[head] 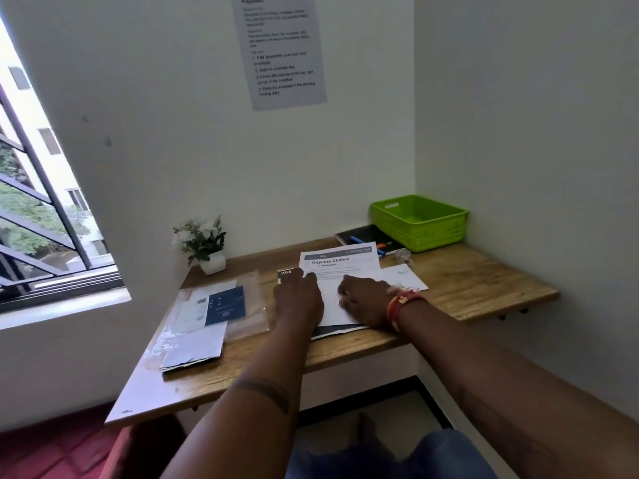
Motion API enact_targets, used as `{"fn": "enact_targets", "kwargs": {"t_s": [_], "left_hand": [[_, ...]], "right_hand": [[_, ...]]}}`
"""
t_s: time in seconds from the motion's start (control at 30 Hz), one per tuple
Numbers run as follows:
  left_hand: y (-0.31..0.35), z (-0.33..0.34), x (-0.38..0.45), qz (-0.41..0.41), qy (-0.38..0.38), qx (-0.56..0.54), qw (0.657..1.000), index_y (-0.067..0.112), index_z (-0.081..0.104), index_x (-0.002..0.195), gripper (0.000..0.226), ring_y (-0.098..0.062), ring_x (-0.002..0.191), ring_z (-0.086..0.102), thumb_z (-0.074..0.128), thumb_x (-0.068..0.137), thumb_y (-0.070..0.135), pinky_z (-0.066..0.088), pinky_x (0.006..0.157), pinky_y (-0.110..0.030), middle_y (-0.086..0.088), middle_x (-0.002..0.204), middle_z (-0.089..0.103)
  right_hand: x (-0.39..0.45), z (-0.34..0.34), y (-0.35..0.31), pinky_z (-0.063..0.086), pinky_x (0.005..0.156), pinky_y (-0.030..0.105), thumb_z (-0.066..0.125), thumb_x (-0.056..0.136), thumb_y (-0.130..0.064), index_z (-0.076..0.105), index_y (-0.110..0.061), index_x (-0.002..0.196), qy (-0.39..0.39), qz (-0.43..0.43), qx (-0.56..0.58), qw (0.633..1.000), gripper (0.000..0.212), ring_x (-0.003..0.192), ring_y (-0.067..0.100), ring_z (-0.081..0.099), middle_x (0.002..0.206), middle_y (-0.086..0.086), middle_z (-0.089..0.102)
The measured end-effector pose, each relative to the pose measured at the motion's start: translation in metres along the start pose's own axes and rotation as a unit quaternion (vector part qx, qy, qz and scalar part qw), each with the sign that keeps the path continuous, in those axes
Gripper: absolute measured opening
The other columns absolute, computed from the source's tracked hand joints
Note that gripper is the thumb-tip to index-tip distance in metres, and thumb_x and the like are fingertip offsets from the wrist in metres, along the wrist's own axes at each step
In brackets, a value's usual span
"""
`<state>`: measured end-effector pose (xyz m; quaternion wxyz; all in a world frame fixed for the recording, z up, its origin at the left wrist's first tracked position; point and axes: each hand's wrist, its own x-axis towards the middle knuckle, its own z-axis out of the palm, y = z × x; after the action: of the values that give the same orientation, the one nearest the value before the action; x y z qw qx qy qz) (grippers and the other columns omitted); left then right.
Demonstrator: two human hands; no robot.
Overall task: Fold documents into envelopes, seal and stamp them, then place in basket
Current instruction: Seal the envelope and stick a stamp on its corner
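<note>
left hand (300, 294) flat, open on document (340, 267) | right hand (364, 300) loosely curled, pressing document | basket (420, 221) at worktop (484, 281) corner

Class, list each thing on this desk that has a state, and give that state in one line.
Document: flat, unfolded, under both hands.
Left hand: flat, pressing the document.
Right hand: resting on the document.
Green basket: upright, appears empty.
Plastic sleeve: lying flat, papers inside.

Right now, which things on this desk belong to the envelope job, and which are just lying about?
For the job:
printed document under both hands
envelopes
green basket

Lying about:
potted plant
black notebook with pens
</note>
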<state>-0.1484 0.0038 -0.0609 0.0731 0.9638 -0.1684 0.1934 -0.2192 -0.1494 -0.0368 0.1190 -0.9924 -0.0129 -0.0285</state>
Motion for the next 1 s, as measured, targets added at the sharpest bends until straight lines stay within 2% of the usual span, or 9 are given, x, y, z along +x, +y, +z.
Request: {"fn": "enact_targets", "kwargs": {"t_s": [0.07,0.13,0.2,0.27,0.6,0.83,1.0], "left_hand": [[0.009,0.006,0.003,0.055,-0.050,-0.072,0.995,0.019,0.051,0.144,0.045,-0.026,0.142,0.039,0.042,0.100,0.021,0.034,0.115,-0.041,-0.007,0.155,0.042],[0.012,0.010,0.004,0.079,-0.118,-0.118,0.983,0.015,0.035,0.155,0.050,-0.023,0.150,0.027,0.035,0.106,0.025,0.020,0.123,-0.037,-0.008,0.164,0.030],[0.011,0.013,0.005,0.087,-0.157,-0.090,0.980,0.013,0.022,0.160,0.053,-0.024,0.154,0.017,0.027,0.109,0.029,0.013,0.125,-0.038,-0.010,0.167,0.018],[0.010,0.012,0.006,0.088,-0.177,-0.073,0.978,0.014,0.016,0.161,0.054,-0.024,0.155,0.010,0.025,0.109,0.030,0.009,0.126,-0.039,-0.010,0.169,0.010],[0.009,-0.001,0.001,0.083,-0.219,-0.080,0.969,0.021,0.010,0.162,0.057,-0.020,0.156,-0.002,0.023,0.108,0.032,-0.001,0.124,-0.037,-0.004,0.170,-0.001],[0.007,0.006,0.002,0.076,-0.233,-0.048,0.968,0.024,0.005,0.162,0.063,-0.022,0.156,-0.005,0.018,0.104,0.046,0.000,0.125,-0.039,-0.006,0.169,-0.007],[0.009,0.004,0.001,0.072,-0.240,-0.043,0.967,0.024,0.003,0.162,0.062,-0.021,0.156,-0.007,0.016,0.105,0.044,-0.001,0.125,-0.039,-0.006,0.169,-0.008]], "right_hand": [[0.001,0.003,-0.001,0.041,0.103,0.045,0.038,0.096,-0.044,0.041,-0.028,0.142,0.006,-0.003,-0.021,1.000,0.049,0.124,0.028,0.052,0.144,0.006,0.049],[0.002,0.009,0.000,0.029,0.115,0.048,0.032,0.095,-0.048,0.023,-0.027,0.154,-0.009,-0.006,-0.039,0.999,0.063,0.142,0.027,0.035,0.159,0.004,0.030],[0.005,0.012,0.003,0.013,0.121,0.049,0.026,0.097,-0.052,0.009,-0.024,0.158,-0.035,0.007,-0.060,0.998,0.070,0.152,0.023,0.013,0.166,0.001,0.010],[0.008,0.013,0.008,0.005,0.122,0.050,0.023,0.097,-0.054,0.007,-0.023,0.159,-0.055,0.019,-0.075,0.996,0.071,0.153,0.019,0.003,0.167,-0.001,0.001],[0.016,0.009,0.043,0.003,0.123,0.046,0.017,0.099,-0.059,0.007,-0.020,0.159,-0.038,0.057,-0.063,0.996,0.072,0.153,0.019,0.004,0.167,0.002,0.000],[0.011,0.004,0.069,0.009,0.123,0.043,0.020,0.097,-0.062,0.015,-0.017,0.158,-0.021,0.111,-0.053,0.992,0.076,0.152,0.022,0.010,0.166,0.004,0.009],[-0.002,-0.006,0.081,0.007,0.123,0.043,0.020,0.100,-0.059,0.013,-0.017,0.158,-0.037,0.130,-0.070,0.988,0.072,0.153,0.021,0.002,0.167,0.004,0.000]]}}
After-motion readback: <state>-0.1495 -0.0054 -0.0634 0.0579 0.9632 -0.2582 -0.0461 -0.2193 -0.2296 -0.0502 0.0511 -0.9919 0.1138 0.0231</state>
